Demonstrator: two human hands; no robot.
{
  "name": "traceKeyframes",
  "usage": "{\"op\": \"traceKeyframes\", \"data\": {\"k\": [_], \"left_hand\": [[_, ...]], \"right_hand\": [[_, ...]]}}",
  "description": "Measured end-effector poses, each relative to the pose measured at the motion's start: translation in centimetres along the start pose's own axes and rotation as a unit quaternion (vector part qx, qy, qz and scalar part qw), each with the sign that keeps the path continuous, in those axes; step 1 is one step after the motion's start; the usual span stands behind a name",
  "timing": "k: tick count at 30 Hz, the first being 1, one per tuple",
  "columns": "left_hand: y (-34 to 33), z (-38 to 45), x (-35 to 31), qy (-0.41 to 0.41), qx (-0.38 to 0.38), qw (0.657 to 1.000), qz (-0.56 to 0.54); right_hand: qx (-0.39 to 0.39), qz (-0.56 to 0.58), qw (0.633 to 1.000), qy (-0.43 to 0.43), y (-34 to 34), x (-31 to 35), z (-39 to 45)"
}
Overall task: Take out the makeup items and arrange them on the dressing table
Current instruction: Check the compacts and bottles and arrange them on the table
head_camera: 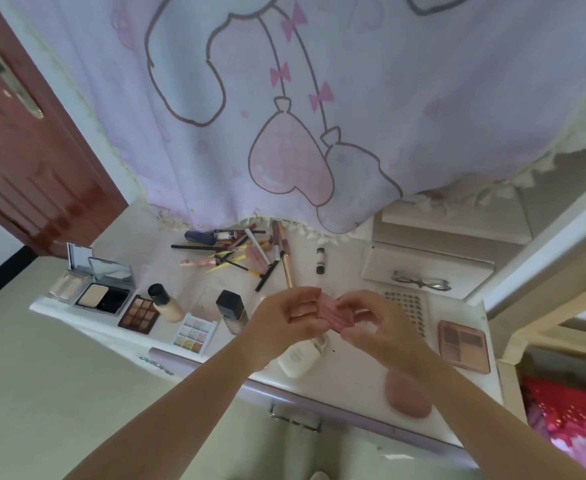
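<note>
Both hands hold one small pink makeup case (333, 315) above the middle of the white dressing table (353, 382). My left hand (289, 320) grips its left side with curled fingers. My right hand (376, 323) pinches its right end. On the table lie two open powder compacts (101, 292), a brown eyeshadow palette (138, 315), a pastel palette (194, 333), two foundation bottles (166, 303) (232, 311), a heap of pencils and brushes (243, 252), a black-and-white stick (320, 260), a pink-brown palette (464, 344), a white bottle (300, 358) and a pink sponge (407, 396).
A lilac curtain with balloon drawings (284, 116) hangs over the table's back edge. A tray with glasses (421, 282) sits at the back right, a dotted sheet (407, 306) in front of it. A drawer handle (295, 415) is below the front edge. A brown door (24, 150) stands left.
</note>
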State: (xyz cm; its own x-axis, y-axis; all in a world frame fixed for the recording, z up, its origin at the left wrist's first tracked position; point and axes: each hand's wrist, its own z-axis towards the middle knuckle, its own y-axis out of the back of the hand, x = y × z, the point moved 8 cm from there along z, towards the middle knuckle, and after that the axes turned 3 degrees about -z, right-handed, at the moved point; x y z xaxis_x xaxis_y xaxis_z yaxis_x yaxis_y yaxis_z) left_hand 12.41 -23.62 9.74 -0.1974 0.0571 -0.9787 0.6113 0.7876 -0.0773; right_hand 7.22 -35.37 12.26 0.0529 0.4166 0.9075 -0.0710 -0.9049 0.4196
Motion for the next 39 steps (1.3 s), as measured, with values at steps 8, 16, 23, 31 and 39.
{"op": "traceKeyframes", "data": {"k": [8,16,23,31,39], "left_hand": [[2.0,-0.4,-2.1,-0.033,-0.026,0.998,-0.035],[2.6,-0.8,-2.6,-0.04,-0.027,0.998,-0.045],[2.4,-0.3,-1.5,-0.036,-0.025,0.998,-0.041],[1.5,0.8,-1.2,-0.032,-0.003,0.999,-0.034],[0.4,0.7,0.4,0.004,0.043,0.999,-0.03]], "right_hand": [[-0.003,0.017,0.999,0.031,-0.6,2.9,1.5],[0.007,0.003,0.999,0.041,-1.3,3.9,2.0],[0.04,0.01,0.999,0.015,-1.6,2.7,1.8],[0.034,0.025,0.999,0.005,0.4,1.7,1.7],[0.019,0.013,0.999,-0.026,0.0,0.1,0.6]]}}
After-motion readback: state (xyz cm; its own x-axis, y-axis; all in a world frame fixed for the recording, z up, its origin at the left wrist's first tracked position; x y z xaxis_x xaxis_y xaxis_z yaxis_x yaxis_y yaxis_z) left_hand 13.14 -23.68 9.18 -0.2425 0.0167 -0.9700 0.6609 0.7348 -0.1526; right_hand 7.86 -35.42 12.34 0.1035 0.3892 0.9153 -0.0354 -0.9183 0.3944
